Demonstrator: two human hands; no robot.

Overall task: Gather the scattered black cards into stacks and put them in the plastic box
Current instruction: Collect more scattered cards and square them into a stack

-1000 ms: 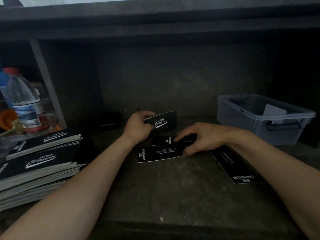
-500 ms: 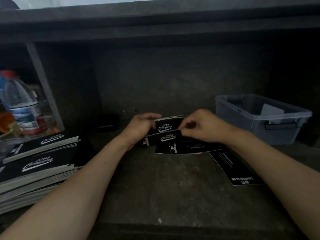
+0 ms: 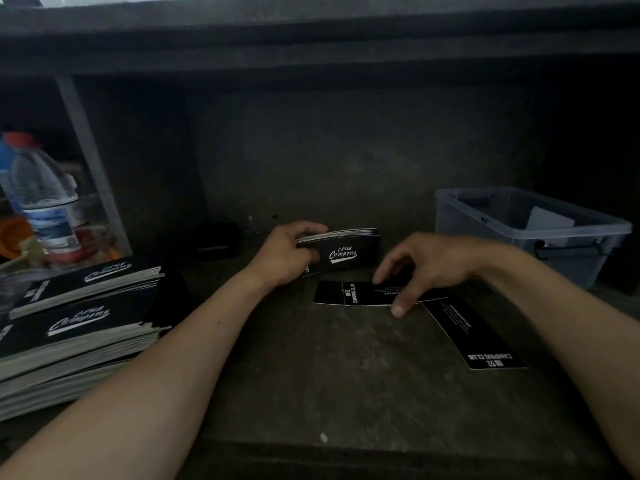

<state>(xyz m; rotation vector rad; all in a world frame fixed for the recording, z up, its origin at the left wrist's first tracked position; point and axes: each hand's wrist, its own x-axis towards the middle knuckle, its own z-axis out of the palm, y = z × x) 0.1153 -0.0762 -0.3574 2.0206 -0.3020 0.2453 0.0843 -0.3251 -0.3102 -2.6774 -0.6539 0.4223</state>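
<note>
The left hand (image 3: 287, 259) gripped a small stack of black cards (image 3: 341, 252), held on edge. Beside it the right hand (image 3: 429, 265), fingers loosely spread, touched a loose card (image 3: 346, 293) lying flat on the surface (image 3: 329, 375). A second card (image 3: 474, 337) lay alongside. The plastic box (image 3: 485, 216), at the right, held one pale sheet (image 3: 550, 220). Tall card piles (image 3: 86, 313) lined the left edge, well apart from the box, with the hands between.

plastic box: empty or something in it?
Not empty. A pale sheet leans inside the plastic box; its floor is hidden, so cannot tell what else.
</note>
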